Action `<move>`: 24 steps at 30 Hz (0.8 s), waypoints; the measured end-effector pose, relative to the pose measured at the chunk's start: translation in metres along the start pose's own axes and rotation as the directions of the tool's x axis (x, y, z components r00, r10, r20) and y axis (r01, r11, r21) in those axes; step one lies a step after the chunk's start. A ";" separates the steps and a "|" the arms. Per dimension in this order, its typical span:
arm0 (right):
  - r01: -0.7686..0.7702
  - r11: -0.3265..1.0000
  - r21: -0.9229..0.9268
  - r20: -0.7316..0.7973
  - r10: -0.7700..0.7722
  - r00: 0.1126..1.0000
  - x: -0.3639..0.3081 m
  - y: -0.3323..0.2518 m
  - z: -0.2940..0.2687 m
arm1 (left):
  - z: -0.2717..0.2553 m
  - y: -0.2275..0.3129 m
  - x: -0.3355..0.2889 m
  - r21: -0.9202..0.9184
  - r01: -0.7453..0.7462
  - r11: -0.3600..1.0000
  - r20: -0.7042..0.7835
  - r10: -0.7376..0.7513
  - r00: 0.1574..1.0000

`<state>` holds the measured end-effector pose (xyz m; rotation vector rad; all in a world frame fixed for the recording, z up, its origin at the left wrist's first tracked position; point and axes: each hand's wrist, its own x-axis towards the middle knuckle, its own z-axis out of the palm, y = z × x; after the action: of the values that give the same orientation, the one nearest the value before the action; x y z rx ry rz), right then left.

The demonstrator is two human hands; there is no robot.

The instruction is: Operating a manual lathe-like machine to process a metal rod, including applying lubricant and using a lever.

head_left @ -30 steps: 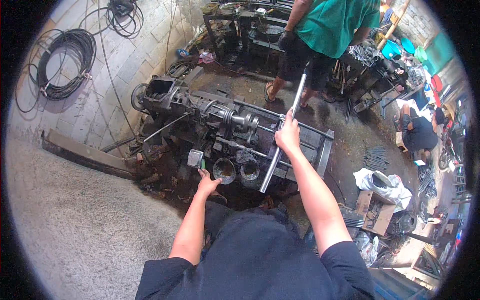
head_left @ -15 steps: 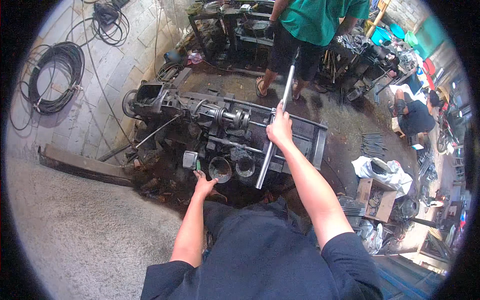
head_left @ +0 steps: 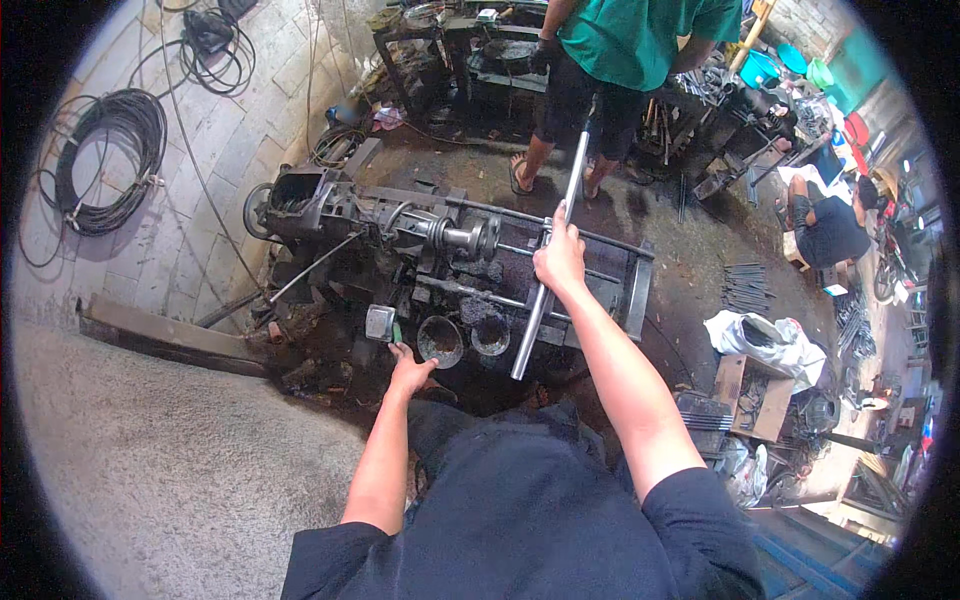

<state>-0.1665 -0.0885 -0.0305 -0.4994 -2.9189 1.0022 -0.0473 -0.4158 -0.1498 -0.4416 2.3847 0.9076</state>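
My right hand (head_left: 560,260) is wrapped round a long, shiny metal bar (head_left: 530,335), which lies slantwise across the right part of a dark, oily machine (head_left: 470,238). On the near side of the machine is my left hand (head_left: 409,371), thumb and fingers spread apart. Its fingertips reach a small green part (head_left: 397,332) beside a grey metal box (head_left: 380,322). The thumb is at the rim of a round metal bowl (head_left: 440,362). To the right of it sits a second bowl (head_left: 490,351).
Beyond the machine stands a person in a green shirt (head_left: 630,45), close to the bar's far end. Another person (head_left: 836,232) crouches at the right. Dark rods (head_left: 746,288), a white sack (head_left: 752,335) and a cardboard box (head_left: 768,410) lie on the floor. Cable coils (head_left: 75,165) hang on the left wall.
Both my hands keep their places, the right one still round the bar. The crouching person at the right has shifted posture slightly.
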 end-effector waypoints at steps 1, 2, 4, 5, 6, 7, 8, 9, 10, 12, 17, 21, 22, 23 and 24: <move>0.000 1.000 0.001 0.001 0.000 1.000 0.000 0.000 0.000 | -0.001 0.001 0.002 0.025 0.011 1.000 0.000 -0.011 1.000; -0.002 1.000 0.004 -0.007 0.002 1.000 0.000 0.001 0.001 | 0.000 -0.001 0.003 0.049 0.023 0.999 -0.001 -0.023 1.000; -0.002 1.000 0.007 -0.011 0.002 1.000 0.001 0.002 0.002 | -0.001 -0.005 0.006 0.063 0.020 0.998 -0.003 -0.020 1.000; 0.006 1.000 0.011 -0.031 -0.006 1.000 0.001 0.003 0.003 | -0.001 -0.002 0.005 0.080 0.014 0.997 0.001 -0.014 1.000; 0.016 1.000 0.014 -0.050 -0.015 0.999 0.001 0.005 0.003 | -0.001 0.000 0.004 0.079 0.014 0.997 0.003 -0.015 1.000; 0.015 1.000 0.012 -0.048 -0.014 0.999 0.001 0.007 0.002 | 0.000 0.003 0.003 0.066 0.012 0.998 0.019 -0.014 1.000; 0.010 1.000 0.008 -0.034 -0.010 0.999 0.002 0.004 0.001 | -0.001 0.002 0.003 0.053 0.012 0.999 0.029 -0.014 0.999; 0.006 1.000 0.004 -0.020 -0.006 1.000 0.002 0.002 0.000 | -0.002 0.001 0.003 0.052 0.015 0.999 0.026 -0.016 1.000; 0.009 1.000 0.006 -0.017 -0.009 1.000 0.001 0.000 -0.002 | -0.002 0.000 0.004 0.058 0.007 0.998 0.028 -0.008 1.000; -0.003 0.999 0.054 -0.015 0.004 1.000 -0.001 0.002 -0.004 | -0.001 -0.004 0.005 0.062 0.000 0.998 0.028 -0.001 1.000; 0.002 0.999 0.041 -0.030 0.000 1.000 0.003 0.001 -0.002 | -0.002 -0.001 0.004 0.033 0.018 0.999 0.049 -0.020 0.999; 0.006 0.998 0.066 -0.039 -0.004 0.999 0.003 0.006 -0.001 | -0.003 -0.003 0.003 0.017 0.010 1.000 0.036 -0.011 0.999; 0.011 0.996 0.084 -0.045 -0.007 0.999 0.004 0.007 -0.001 | -0.003 -0.003 0.002 0.028 0.007 1.000 0.034 -0.008 0.999; 0.011 0.996 0.085 -0.045 -0.007 0.999 0.004 0.006 -0.001 | -0.004 -0.003 0.002 0.041 0.004 0.999 0.032 -0.006 0.999; -0.001 0.998 0.065 -0.049 0.004 0.999 0.005 0.005 -0.001 | -0.004 -0.003 0.002 0.042 0.004 0.999 0.032 -0.006 0.999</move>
<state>-0.1695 -0.0822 -0.0332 -0.5174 -2.8335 1.0655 -0.0488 -0.4207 -0.1503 -0.4137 2.3680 0.8551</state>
